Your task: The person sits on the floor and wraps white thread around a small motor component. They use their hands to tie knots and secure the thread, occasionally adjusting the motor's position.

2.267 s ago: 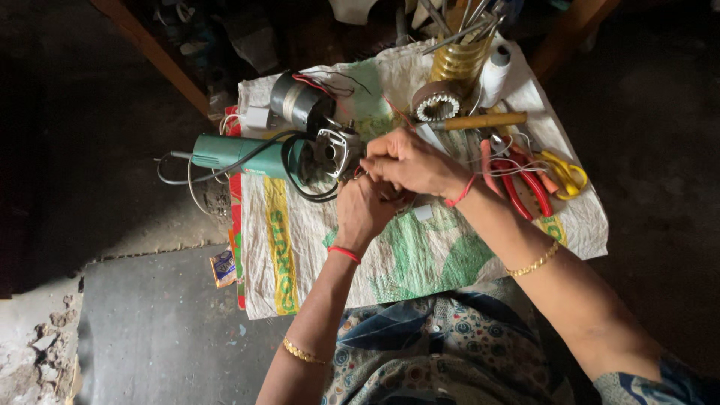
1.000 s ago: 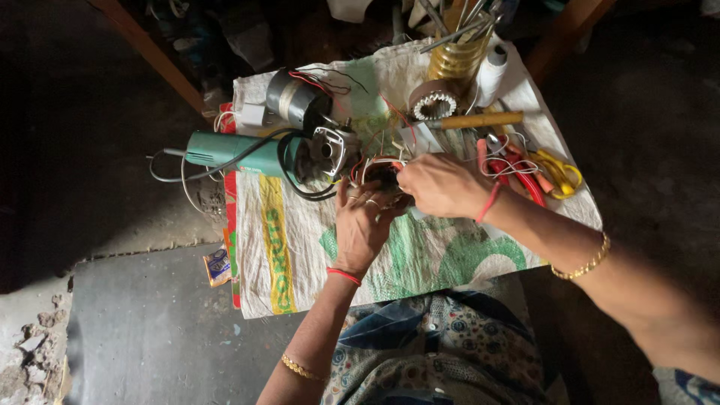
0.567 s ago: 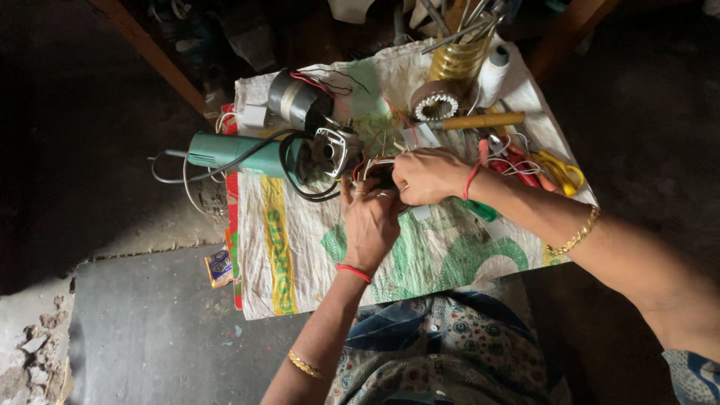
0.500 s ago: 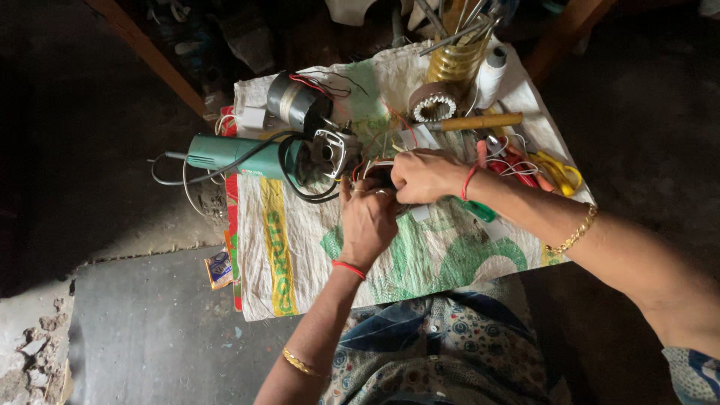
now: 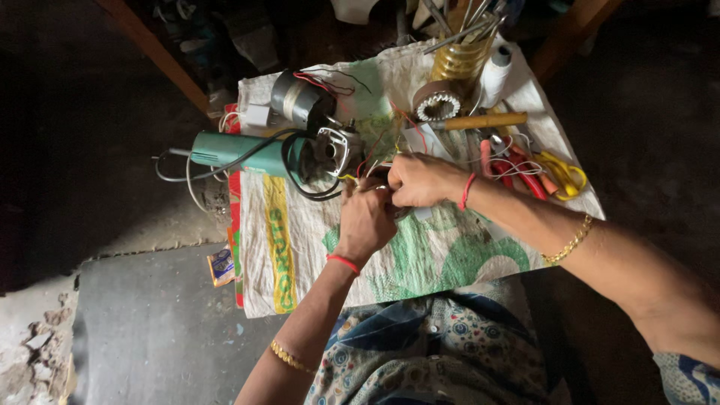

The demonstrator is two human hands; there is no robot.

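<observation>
Since 2.3 s ago: right hand (image 5: 421, 180) sits lower and nearer the body than its first position, where it covered the left hand (image 5: 366, 219) from above. At 1.0 s ago it lay further right; now it is back toward the grinder head (image 5: 336, 150). Left hand is shifted slightly right. Right forearm now crosses the cloth (image 5: 450, 255) at a flatter angle. Both sets of fingers stay closed on the small wired part, which is hidden.

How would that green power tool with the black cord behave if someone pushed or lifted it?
The green power tool has a rounded body lying on its side, so it might roll slightly. Its metal head suggests it is probably heavy for its size. The looped black cord looks floppy and would likely drag along.
</observation>
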